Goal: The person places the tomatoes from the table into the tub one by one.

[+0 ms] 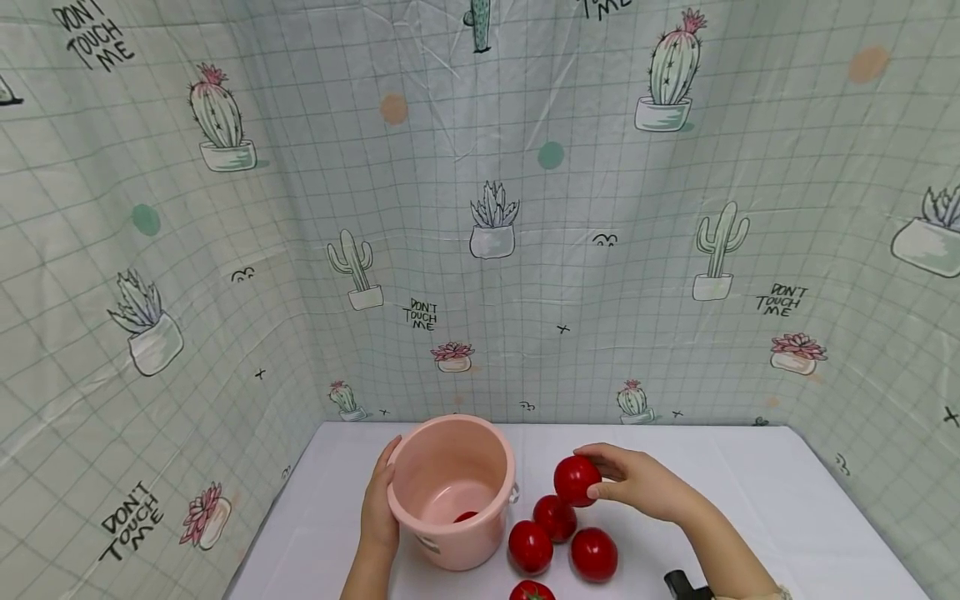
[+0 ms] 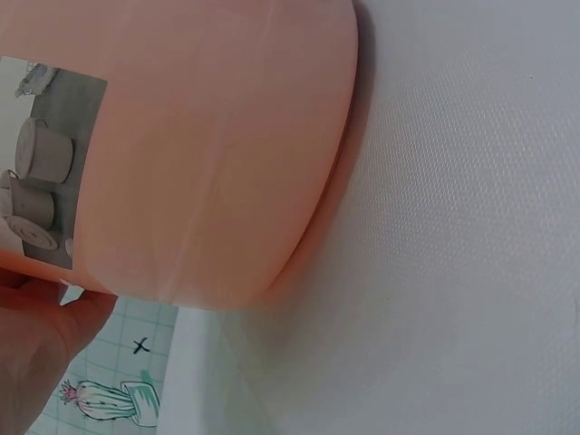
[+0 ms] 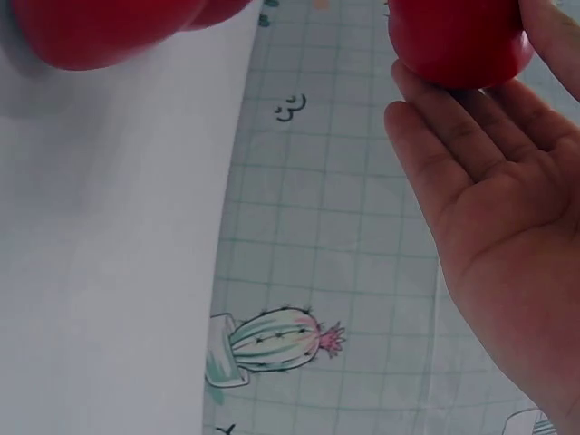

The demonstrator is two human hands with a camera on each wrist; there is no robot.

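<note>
In the head view, my right hand [image 1: 637, 479] pinches a red tomato [image 1: 577, 481] between thumb and fingers, to the right of the pink bucket [image 1: 457, 546]. The right wrist view shows this tomato [image 3: 460, 41] off the table, at the fingertips. My left hand [image 1: 380, 508] holds the bucket at its left side, fingertips near the rim. Inside the bucket, part of something red [image 1: 465, 517] shows; the front wall hides the rest. Close by on the table sit several more tomatoes: one [image 1: 555, 517] just below the held one, others [image 1: 530, 547] [image 1: 594, 554] nearer me.
A tomato with a green top [image 1: 532, 591] is cut off by the bottom frame edge. The white table [image 1: 735, 492] meets a cactus-print curtain [image 1: 525, 333] at the back and sides. A black object [image 1: 684, 585] lies beside my right forearm.
</note>
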